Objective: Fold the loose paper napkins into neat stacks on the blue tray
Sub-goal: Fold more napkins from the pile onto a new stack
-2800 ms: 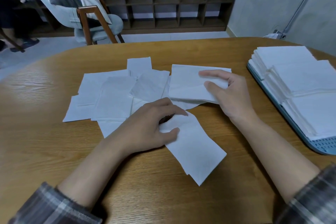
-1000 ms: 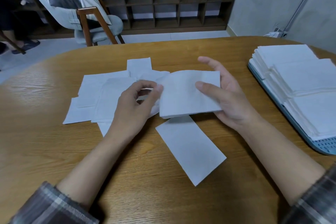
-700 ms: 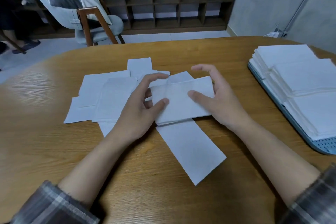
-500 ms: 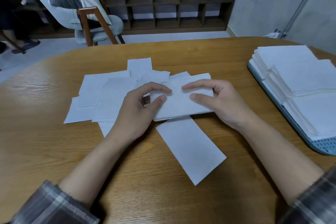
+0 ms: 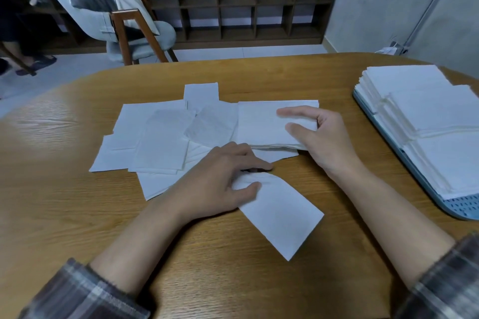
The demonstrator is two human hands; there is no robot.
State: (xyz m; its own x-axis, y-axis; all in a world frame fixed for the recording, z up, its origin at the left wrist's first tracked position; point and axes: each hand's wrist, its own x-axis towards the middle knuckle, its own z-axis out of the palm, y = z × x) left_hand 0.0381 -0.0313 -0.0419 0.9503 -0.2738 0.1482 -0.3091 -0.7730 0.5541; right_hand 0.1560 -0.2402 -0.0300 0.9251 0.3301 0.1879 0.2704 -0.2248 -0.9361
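Note:
Several loose white napkins (image 5: 158, 137) lie spread over the middle of the wooden table. My right hand (image 5: 321, 140) holds a small folded pile of napkins (image 5: 261, 124) by its right end, thumb on top and fingers under it. My left hand (image 5: 223, 184) pinches the upper end of a long flat napkin (image 5: 282, 217) that lies slantwise near the front. The blue tray (image 5: 466, 208) sits at the right edge and carries neat stacks of folded napkins (image 5: 425, 111).
A grey chair with wooden legs (image 5: 124, 23) stands beyond the table's far edge, in front of a dark shelf unit (image 5: 243, 0). A person's feet (image 5: 31, 62) show at far left. Bare wood (image 5: 51, 202) lies to the left and front.
Both hands had been folding one napkin together in the air. Now my right hand keeps the folded pile, moved right, and my left hand has dropped onto the long napkin in front.

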